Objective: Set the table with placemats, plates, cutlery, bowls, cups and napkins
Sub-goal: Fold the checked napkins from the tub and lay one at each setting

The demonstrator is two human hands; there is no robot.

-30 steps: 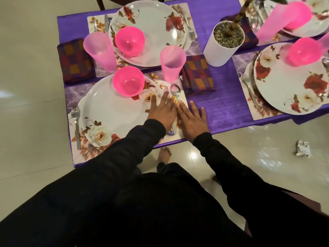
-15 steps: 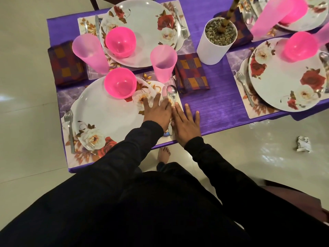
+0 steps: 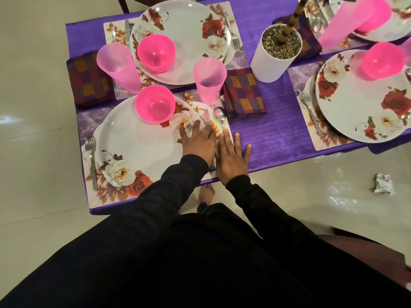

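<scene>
Both hands have barely shifted since a moment ago: the left hand (image 3: 198, 145) lies flat on the placemat (image 3: 104, 196) at the plate (image 3: 138, 143) rim, the right hand (image 3: 232, 157) flat beside it on the purple desk (image 3: 273, 130). Fingers are straight, gripping nothing; a spoon (image 3: 219, 115) lies just beyond them.

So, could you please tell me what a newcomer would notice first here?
Probably the hot-pink bowl on the near floral plate, echoed by pale pink cups across the purple tablecloth. Next, the left hand and right hand lying flat, side by side, at that plate's right edge, beside a spoon.
</scene>
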